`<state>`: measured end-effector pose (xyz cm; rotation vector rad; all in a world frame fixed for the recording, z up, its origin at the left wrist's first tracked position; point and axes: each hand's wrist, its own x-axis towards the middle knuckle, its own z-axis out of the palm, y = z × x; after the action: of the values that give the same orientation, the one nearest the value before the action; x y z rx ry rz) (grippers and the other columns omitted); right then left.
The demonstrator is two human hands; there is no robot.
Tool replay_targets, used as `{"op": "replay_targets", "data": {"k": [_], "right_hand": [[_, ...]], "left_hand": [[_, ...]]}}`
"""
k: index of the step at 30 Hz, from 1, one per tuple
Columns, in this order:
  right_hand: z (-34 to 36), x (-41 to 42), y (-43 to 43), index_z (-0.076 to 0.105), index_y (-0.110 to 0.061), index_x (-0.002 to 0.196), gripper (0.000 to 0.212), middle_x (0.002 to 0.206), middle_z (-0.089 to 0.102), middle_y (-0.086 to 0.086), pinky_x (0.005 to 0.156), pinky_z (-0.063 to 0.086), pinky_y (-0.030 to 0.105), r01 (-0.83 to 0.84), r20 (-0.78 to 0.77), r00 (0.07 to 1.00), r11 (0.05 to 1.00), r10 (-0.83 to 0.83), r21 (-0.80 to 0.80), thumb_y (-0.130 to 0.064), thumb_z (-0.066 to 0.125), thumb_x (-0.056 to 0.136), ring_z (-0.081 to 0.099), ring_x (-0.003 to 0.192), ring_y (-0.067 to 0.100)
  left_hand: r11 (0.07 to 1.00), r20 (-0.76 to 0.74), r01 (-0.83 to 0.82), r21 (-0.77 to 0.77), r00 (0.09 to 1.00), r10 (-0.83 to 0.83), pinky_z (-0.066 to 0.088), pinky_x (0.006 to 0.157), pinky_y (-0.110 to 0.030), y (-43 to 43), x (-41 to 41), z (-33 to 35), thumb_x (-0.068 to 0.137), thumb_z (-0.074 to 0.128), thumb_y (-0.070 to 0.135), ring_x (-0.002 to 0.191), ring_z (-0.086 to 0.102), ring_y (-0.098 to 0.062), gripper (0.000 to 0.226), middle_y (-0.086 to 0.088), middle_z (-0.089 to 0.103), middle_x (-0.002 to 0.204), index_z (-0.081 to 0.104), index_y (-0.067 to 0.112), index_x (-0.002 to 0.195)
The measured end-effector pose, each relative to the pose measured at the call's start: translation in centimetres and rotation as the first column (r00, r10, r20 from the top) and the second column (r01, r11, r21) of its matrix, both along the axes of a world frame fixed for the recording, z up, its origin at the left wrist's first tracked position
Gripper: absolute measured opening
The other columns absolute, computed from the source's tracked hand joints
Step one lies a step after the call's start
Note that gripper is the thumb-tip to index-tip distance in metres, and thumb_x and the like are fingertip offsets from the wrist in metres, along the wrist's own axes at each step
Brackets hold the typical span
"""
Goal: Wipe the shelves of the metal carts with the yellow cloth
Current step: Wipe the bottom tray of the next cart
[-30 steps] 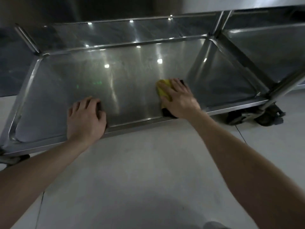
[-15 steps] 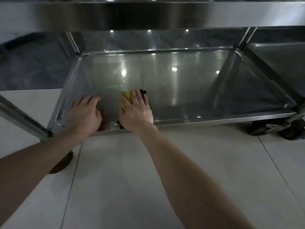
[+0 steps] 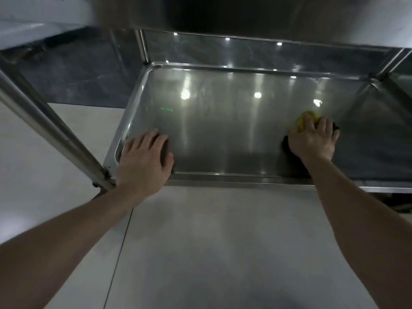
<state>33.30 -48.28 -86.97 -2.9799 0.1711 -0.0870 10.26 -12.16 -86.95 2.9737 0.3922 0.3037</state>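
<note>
The head camera looks down under the upper shelf [image 3: 267,14] of the metal cart [image 3: 142,47] onto its lower shelf [image 3: 223,134], a shallow steel tray with a raised rim and rounded corners. Your left hand [image 3: 143,161] lies palm down at the shelf's near left corner, over the front rim, with the fingers straight and a little spread on the steel. Its grip is apart and holds nothing. Your right hand [image 3: 312,140] is well away to the right, also near the front rim, on top of the yellow cloth [image 3: 303,121]. The cloth is bunched into a wad on the shelf surface, and only its far end shows past your fingertips. Your fingers bend over it, so that grip is clamped on the cloth and presses it to the steel. A dark patch lies under that hand and wrist; you cannot tell whether it is cloth or shadow. The steel between your hands reflects round light spots [image 3: 185,94] and a small green glint [image 3: 167,109]. A slanted front post [image 3: 51,130] meets the shelf just left of your left hand. At the far right edge a neighbouring shelf [image 3: 403,81] stands just beside this one. Pale tiled floor [image 3: 211,241] fills the near part of the view under both forearms
</note>
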Motion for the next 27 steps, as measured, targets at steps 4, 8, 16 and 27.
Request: {"op": "replay_targets", "data": {"k": [4, 8, 16, 27], "right_hand": [[0.1, 0.5, 15.6, 0.035, -0.027, 0.162, 0.064, 0.17, 0.028, 0.019, 0.128, 0.017, 0.057, -0.172, 0.027, 0.985, 0.984, 0.171, 0.036, -0.049, 0.031, 0.102, 0.022, 0.159, 0.036], [1.2, -5.0, 30.1, 0.022, -0.037, 0.169, 0.062, 0.179, 0.01, 0.006, 0.133, 0.003, 0.047, -0.704, -0.06, 0.702, 0.704, 0.71, 0.095, -0.052, 0.028, 0.109, 0.002, 0.165, 0.022], [0.1, -2.9, 16.1, 0.031, -0.037, 0.166, 0.061, 0.178, 0.017, 0.006, 0.133, 0.006, 0.044, -0.629, -0.008, 0.773, 0.769, 0.634, 0.11, -0.055, 0.034, 0.109, 0.009, 0.164, 0.024], [0.9, -3.8, 35.0, 0.023, -0.029, 0.169, 0.067, 0.178, 0.012, 0.015, 0.131, 0.0, 0.056, -0.475, -0.035, 0.877, 0.877, 0.478, 0.073, -0.05, 0.023, 0.105, 0.004, 0.165, 0.031]], "left_hand": [[1.0, 0.044, -0.007, 0.002, 0.999, 0.007, 0.036, 0.122, -0.051, 0.1, 0.0, -0.4, 0.104, 0.042, 0.049, 0.139, 0.053, -0.031, 0.055, -0.006, 0.055, 0.154, 0.056, 0.02, 0.147], [1.0, 0.062, -0.006, -0.015, 0.998, 0.007, 0.039, 0.117, -0.049, 0.0, 0.0, -0.5, 0.1, 0.044, 0.048, 0.134, 0.056, -0.032, 0.053, -0.008, 0.06, 0.147, 0.06, 0.013, 0.137], [0.991, 0.039, 0.046, -0.123, 0.998, -0.041, 0.035, 0.119, -0.046, 0.8, -0.4, -0.5, 0.104, 0.042, 0.042, 0.13, 0.057, -0.033, 0.037, -0.008, 0.061, 0.143, 0.059, 0.016, 0.124], [0.975, 0.086, 0.003, -0.221, 0.996, 0.017, 0.054, 0.083, -0.031, 2.4, -13.5, 3.5, 0.098, 0.05, 0.039, 0.095, 0.064, -0.016, 0.024, 0.011, 0.065, 0.107, 0.066, 0.026, 0.109]]}}
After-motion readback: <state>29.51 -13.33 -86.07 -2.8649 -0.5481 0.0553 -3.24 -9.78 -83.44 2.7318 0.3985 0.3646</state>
